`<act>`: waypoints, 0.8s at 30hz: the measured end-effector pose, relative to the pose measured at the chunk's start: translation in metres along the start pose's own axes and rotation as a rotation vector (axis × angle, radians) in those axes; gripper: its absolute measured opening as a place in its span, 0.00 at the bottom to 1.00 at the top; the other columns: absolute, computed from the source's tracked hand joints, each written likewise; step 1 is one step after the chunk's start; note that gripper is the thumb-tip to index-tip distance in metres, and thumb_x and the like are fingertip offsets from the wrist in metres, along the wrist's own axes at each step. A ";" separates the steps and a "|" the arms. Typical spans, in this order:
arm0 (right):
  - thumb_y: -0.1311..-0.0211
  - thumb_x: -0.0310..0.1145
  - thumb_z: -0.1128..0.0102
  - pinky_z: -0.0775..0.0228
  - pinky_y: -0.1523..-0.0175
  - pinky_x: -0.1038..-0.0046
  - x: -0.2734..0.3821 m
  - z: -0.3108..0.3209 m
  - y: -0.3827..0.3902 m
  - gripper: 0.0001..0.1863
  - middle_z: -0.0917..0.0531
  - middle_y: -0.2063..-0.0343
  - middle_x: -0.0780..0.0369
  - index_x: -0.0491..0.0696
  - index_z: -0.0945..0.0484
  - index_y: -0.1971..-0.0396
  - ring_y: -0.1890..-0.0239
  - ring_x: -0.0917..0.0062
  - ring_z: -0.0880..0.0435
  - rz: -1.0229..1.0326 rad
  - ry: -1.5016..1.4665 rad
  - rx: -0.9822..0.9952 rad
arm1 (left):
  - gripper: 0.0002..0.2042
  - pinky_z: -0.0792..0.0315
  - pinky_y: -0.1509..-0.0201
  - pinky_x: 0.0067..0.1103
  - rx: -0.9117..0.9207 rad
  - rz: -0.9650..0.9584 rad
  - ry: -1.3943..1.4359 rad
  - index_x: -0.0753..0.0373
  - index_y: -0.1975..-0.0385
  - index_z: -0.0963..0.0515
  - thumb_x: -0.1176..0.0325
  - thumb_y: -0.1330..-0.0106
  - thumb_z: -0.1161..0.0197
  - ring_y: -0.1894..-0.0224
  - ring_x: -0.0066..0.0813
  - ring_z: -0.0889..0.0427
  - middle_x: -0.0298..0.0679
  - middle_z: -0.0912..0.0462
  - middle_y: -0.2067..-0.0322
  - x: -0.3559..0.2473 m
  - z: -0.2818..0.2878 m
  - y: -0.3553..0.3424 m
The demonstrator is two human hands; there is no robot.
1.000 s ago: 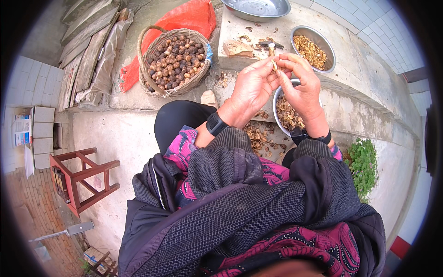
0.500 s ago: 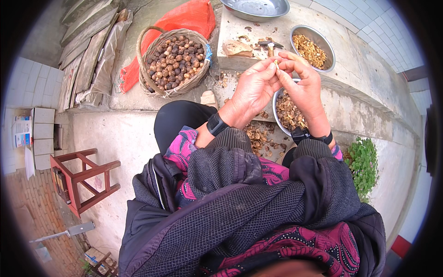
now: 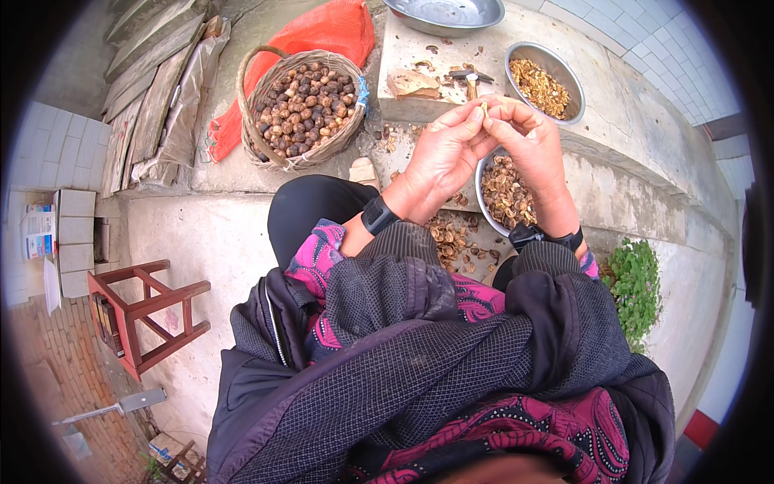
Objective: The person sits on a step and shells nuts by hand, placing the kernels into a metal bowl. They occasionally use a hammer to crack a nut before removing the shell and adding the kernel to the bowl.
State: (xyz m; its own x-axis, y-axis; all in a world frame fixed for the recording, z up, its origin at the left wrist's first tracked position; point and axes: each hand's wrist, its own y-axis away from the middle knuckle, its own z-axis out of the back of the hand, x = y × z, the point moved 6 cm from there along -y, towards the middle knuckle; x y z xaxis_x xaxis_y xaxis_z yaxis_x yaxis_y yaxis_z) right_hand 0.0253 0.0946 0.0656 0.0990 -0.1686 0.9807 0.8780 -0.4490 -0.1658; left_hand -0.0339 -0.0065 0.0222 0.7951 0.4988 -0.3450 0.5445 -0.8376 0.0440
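Note:
Both hands meet at their fingertips above the gap between a stone ledge and a bowl of shells. Between thumb and fingers my left hand (image 3: 442, 160) pinches a small pale walnut kernel piece (image 3: 484, 108). The thumb and curled fingers of my right hand (image 3: 534, 143) close on the same piece from the other side. Under my right wrist sits a metal bowl (image 3: 480, 200) of brown walnut shells (image 3: 506, 194), partly hidden by that hand. Beyond the hands, a steel bowl (image 3: 578, 103) on the ledge holds golden walnut kernels (image 3: 540, 89).
A wicker basket (image 3: 260, 153) of whole walnuts stands at the far left on a red mesh bag (image 3: 343, 36). The ledge (image 3: 403, 48) carries a hammer (image 3: 471, 78), a stone block (image 3: 413, 84) and a large basin (image 3: 451, 28). Shell pieces (image 3: 453, 242) litter the ground; a wooden stool (image 3: 149, 310) stands left.
My right fingers have curled in closer around the kernel piece, and the fingertips have shifted slightly. Both hands stay in nearly the same place.

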 end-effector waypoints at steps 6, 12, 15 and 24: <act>0.43 0.29 0.34 0.31 0.43 0.74 -0.003 0.003 0.000 0.07 0.15 0.56 0.58 0.40 0.16 0.70 0.53 0.77 0.19 -0.110 -0.103 -0.020 | 0.16 0.30 0.33 0.32 -0.025 0.015 -0.021 0.71 0.43 0.31 0.72 0.26 0.47 0.41 0.35 0.24 0.46 0.25 0.45 0.002 -0.002 0.001; 0.39 0.23 0.39 0.30 0.41 0.71 0.014 -0.002 0.005 0.04 0.18 0.49 0.55 0.39 0.17 0.70 0.50 0.77 0.20 0.152 0.146 -0.123 | 0.16 0.31 0.32 0.33 -0.033 -0.016 0.001 0.71 0.42 0.33 0.73 0.26 0.49 0.41 0.35 0.25 0.45 0.26 0.45 0.002 -0.009 0.006; 0.38 0.23 0.40 0.30 0.40 0.71 0.013 -0.002 0.004 0.04 0.18 0.49 0.55 0.40 0.17 0.68 0.48 0.76 0.20 0.135 0.053 -0.135 | 0.15 0.31 0.32 0.33 -0.083 -0.012 0.024 0.71 0.43 0.32 0.72 0.25 0.49 0.41 0.35 0.25 0.45 0.26 0.45 0.003 -0.007 0.005; 0.38 0.24 0.40 0.31 0.40 0.72 0.012 -0.001 0.002 0.06 0.18 0.49 0.56 0.39 0.17 0.65 0.48 0.76 0.20 0.073 -0.190 -0.156 | 0.11 0.29 0.32 0.34 -0.040 0.011 0.074 0.71 0.48 0.31 0.73 0.25 0.51 0.43 0.36 0.24 0.46 0.25 0.47 -0.005 -0.008 0.004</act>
State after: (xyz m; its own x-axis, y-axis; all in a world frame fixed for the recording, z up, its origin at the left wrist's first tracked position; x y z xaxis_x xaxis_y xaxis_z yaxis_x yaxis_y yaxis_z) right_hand 0.0274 0.0907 0.0764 0.2588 -0.0440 0.9649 0.7836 -0.5745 -0.2364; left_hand -0.0339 -0.0106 0.0314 0.8176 0.5062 -0.2745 0.5450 -0.8341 0.0850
